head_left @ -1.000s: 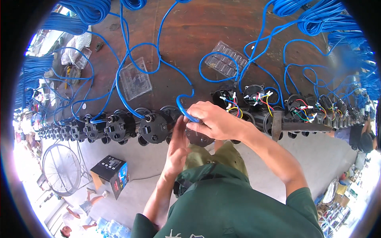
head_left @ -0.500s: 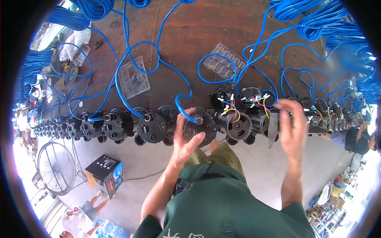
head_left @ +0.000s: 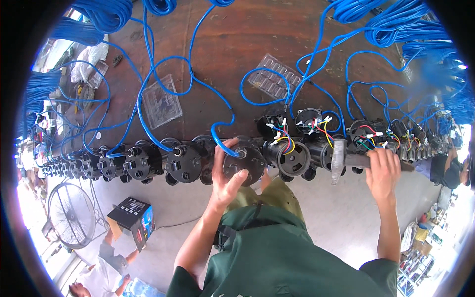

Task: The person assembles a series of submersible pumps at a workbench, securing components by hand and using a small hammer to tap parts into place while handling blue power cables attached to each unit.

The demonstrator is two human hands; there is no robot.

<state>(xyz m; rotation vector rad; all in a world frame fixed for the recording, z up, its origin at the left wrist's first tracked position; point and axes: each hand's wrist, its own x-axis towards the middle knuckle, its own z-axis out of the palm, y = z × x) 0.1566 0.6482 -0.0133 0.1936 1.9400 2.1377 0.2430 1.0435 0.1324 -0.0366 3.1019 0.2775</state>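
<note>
A round black end cap point(head_left: 253, 166) with a blue cable through its fitting closes the near end of a cylindrical housing. My left hand point(head_left: 225, 175) grips that cap, fingers along its left side and thumb across its lower face. To the right, my right hand point(head_left: 383, 173) has its fingers closed over the handle of a hammer point(head_left: 338, 162), whose metal head points left and lies against the row of housings. Between my hands sits an uncapped black housing point(head_left: 296, 159), with coloured wires and white connectors hanging from an open cap point(head_left: 273, 124) behind it.
Capped housings point(head_left: 184, 163) line the table edge to the left; opened ones continue right. Blue cable coils point(head_left: 104, 15) and two clear plastic trays point(head_left: 162, 101) point(head_left: 275, 76) lie on the brown table point(head_left: 222, 44). Below stand a fan point(head_left: 71, 215) and a box point(head_left: 131, 218); other people are nearby.
My right hand has come down and right onto the hammer's handle, and the hammer has shifted slightly. My left hand stays on the capped housing.
</note>
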